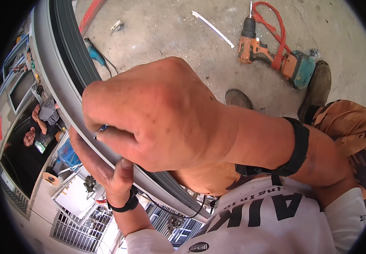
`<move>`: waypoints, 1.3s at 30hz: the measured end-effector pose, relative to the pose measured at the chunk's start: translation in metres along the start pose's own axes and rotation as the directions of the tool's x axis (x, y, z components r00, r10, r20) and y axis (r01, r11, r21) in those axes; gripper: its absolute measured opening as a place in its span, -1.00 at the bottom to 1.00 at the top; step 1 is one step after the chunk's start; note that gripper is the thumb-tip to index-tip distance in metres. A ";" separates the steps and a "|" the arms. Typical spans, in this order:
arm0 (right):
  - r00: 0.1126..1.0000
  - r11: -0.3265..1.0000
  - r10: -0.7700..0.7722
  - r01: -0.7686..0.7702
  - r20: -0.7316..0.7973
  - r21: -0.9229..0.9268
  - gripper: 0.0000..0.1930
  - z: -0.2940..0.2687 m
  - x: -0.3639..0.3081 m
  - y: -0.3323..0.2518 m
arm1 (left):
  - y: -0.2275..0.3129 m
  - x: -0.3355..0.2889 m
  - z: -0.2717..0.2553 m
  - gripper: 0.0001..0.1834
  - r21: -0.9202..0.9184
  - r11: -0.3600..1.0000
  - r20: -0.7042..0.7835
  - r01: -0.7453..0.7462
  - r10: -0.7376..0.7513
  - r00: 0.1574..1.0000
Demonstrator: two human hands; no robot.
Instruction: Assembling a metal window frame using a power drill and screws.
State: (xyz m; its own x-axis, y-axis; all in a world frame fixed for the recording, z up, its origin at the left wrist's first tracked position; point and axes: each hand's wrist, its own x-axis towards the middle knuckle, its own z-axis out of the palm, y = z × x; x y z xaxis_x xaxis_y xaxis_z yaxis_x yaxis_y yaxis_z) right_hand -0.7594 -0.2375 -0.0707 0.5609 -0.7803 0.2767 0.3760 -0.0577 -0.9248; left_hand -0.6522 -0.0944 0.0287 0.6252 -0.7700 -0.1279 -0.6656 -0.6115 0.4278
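A long grey aluminium profile, with dark grooved channels along one side, curves through the fisheye view from the top left to the lower middle. My left hand holds it from the outer side, the thumb over its edge and the fingers partly hidden behind it. In front of the profile, my right hand is closed in a pinch between thumb and bent forefinger. A small blue bit and a dark tip show in that pinch; the rest is hidden by the fingers.
On the concrete floor lie an orange-and-teal cordless drill with a red cord, a white strip and a teal power tool. My shoe is beside the drill's battery. Another person is at far left.
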 end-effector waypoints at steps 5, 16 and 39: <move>0.998 0.996 -0.068 0.067 -0.018 -0.054 -0.86 -0.002 -0.004 -0.001 | 0.000 0.000 -0.001 0.35 0.082 0.997 -0.016 0.009 -0.008 1.000; 0.995 0.999 0.038 -0.041 0.096 0.027 -0.84 -0.005 -0.004 -0.007 | 0.004 -0.003 -0.004 0.37 -0.093 0.995 -0.110 0.022 -0.033 0.993; 0.981 0.992 -0.107 0.115 0.161 -0.042 -0.80 -0.006 -0.005 -0.010 | 0.030 0.011 0.021 -0.56 0.320 0.878 -0.232 0.355 -0.291 0.928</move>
State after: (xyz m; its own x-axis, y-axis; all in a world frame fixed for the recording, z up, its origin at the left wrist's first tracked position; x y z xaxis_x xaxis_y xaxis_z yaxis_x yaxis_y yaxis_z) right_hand -0.7706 -0.2372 -0.0643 0.6287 -0.6592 0.4125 0.4070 -0.1731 -0.8969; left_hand -0.6733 -0.1251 0.0210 0.8685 -0.4944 -0.0358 -0.4928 -0.8690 0.0444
